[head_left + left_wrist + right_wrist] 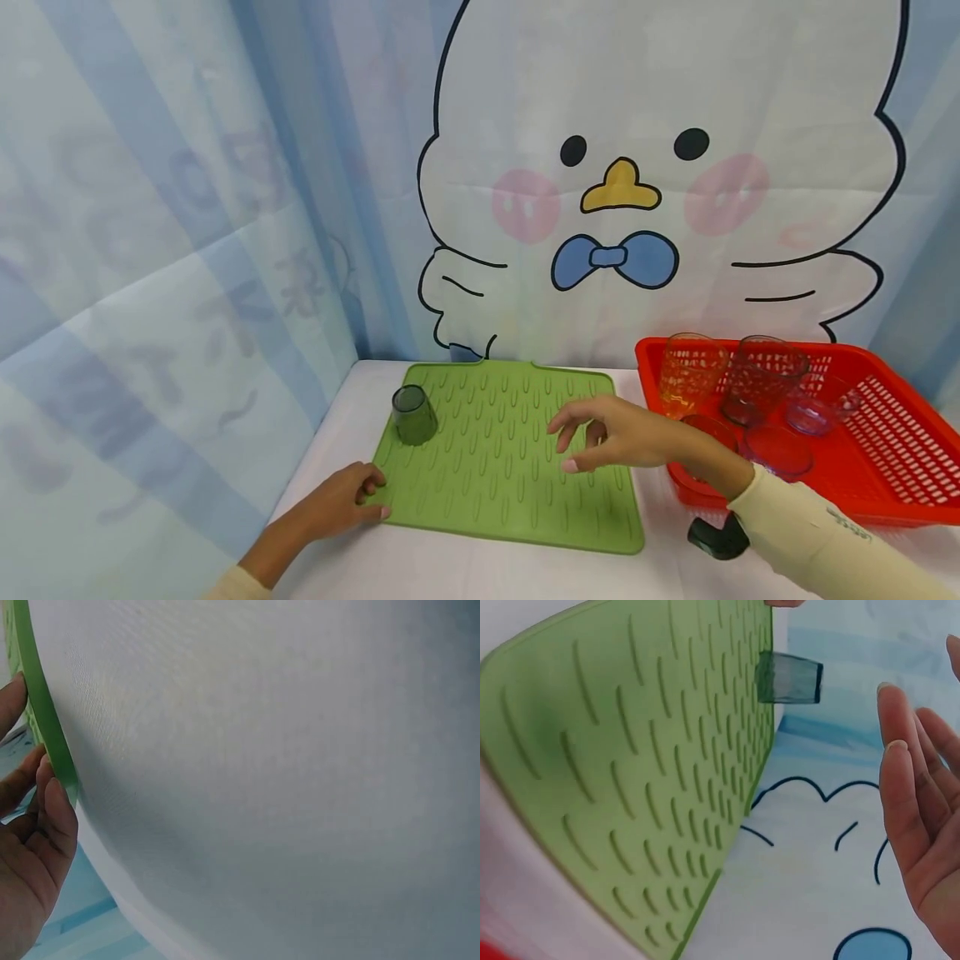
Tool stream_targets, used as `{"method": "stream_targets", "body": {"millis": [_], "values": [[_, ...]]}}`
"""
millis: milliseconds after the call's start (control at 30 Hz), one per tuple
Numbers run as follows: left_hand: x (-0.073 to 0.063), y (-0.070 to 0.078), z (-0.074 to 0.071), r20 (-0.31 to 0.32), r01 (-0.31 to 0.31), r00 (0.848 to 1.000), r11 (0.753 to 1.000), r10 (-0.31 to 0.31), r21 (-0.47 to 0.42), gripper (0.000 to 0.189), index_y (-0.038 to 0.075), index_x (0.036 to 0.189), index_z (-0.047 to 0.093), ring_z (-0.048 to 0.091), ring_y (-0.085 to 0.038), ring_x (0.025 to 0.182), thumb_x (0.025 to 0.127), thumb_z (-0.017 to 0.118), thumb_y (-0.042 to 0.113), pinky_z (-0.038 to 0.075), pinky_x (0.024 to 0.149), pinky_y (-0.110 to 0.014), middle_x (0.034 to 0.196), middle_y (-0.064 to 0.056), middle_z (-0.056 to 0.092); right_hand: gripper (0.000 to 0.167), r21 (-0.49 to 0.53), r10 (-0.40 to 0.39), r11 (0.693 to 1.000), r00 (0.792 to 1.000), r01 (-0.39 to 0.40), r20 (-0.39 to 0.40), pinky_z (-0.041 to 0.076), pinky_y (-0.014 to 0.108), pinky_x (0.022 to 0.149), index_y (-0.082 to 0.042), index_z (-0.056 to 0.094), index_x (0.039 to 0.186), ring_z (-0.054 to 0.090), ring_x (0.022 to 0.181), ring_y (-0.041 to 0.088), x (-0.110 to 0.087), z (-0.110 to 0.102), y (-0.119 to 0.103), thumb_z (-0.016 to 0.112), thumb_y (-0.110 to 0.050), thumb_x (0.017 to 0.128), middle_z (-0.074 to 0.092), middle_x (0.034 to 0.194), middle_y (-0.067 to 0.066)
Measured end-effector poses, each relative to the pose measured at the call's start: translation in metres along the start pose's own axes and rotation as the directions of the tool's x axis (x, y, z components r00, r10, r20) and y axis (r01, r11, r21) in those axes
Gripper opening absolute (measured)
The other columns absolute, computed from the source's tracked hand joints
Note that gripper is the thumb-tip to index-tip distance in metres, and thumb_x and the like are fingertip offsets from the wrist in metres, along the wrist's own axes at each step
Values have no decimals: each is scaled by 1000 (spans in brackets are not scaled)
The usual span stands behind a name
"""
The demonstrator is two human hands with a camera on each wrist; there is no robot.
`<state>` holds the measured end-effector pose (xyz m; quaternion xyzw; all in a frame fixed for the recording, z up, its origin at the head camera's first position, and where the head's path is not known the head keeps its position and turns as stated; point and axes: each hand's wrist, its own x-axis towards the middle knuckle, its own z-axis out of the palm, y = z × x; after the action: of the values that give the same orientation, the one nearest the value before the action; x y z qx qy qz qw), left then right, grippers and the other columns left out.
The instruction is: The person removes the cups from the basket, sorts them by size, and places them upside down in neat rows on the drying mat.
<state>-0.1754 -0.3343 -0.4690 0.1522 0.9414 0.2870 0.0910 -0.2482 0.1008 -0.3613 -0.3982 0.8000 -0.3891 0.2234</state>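
Observation:
A green ridged drying mat (487, 467) lies on the white table. My left hand (347, 500) holds its near left corner, thumb and curled fingers at the edges; the left wrist view shows those fingers (58, 802) against the green rim. Over the mat's right part hovers my right hand (617, 435), fingers loosely bent and nothing between them. In the right wrist view the right hand (922, 802) appears palm-side, apart from the mat. Toward the mat's far left stands a dark grey-green tinted glass (415, 421), also visible as a glass (791, 679) in the right wrist view.
A red plastic basket (892, 492) at the right contains several clear tinted cups, among them an amber glass (690, 375), a dark glass (761, 379) and a purple cup (813, 412). A dark curved object (718, 537) lies near the right sleeve. Printed curtains (480, 208) close off the back and left.

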Motion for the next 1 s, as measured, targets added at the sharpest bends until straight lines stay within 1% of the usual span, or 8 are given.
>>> {"method": "stream_targets", "body": {"millis": [200,367,533,600,700,833,933,1000], "values": [[2,1,-1,13,6,1000,1000,-6,-12,45,0,114,63,51,-10,83,87,79,31,49,72,-27,96,-1,57,36,-5,30,1000,999,-30,-25,58,28,70,-15,65,123,66,74,15,-31,-7,8,75,-27,91,70,106,1],[2,5,-2,14,20,1000,999,-19,-26,45,-1,115,62,52,-11,84,86,80,30,49,73,-27,97,-2,57,34,-8,10,1000,995,-10,-103,58,28,67,-16,66,123,66,72,15,-54,-13,18,75,-24,91,70,104,0],[2,7,-2,11,18,1000,1000,-18,-16,44,-1,114,62,50,-10,83,86,80,29,48,72,-27,96,-1,57,31,16,-5,1000,972,9,-233,58,30,62,-11,66,122,66,71,18,-79,-20,26,73,-15,92,70,103,4],[3,7,-1,12,22,1000,1000,-22,-17,44,-1,113,62,50,-9,82,86,80,29,48,72,-26,95,-1,56,31,34,4,999,965,5,-261,59,32,61,-10,65,122,66,71,22,-90,-25,30,71,-11,92,70,102,5],[3,7,0,16,27,1000,999,-27,-24,44,0,113,62,50,-9,82,86,80,29,47,71,-26,96,-1,56,31,47,8,999,957,5,-291,60,35,62,-6,64,123,68,73,22,-106,-33,36,69,-7,93,71,103,9],[2,6,-1,20,26,999,999,-26,-28,44,0,114,62,50,-9,83,86,80,30,48,71,-26,96,-1,57,31,-17,27,999,927,-36,-375,61,33,68,-6,64,123,70,83,17,-124,-41,45,70,-8,93,73,105,10],[1,6,-1,21,31,999,999,-31,-29,44,0,114,62,50,-10,83,86,79,30,47,71,-26,96,-2,57,32,-87,37,993,890,-86,-454,60,28,71,-9,66,122,70,90,12,-137,-47,53,72,-9,90,74,108,4],[0,5,-1,20,37,999,999,-37,-31,44,0,113,62,49,-10,82,86,79,30,47,70,-26,95,-2,56,34,-115,32,988,872,-100,-488,60,27,72,-8,66,123,69,93,8,-145,-51,60,73,-8,89,74,110,-2]]}}
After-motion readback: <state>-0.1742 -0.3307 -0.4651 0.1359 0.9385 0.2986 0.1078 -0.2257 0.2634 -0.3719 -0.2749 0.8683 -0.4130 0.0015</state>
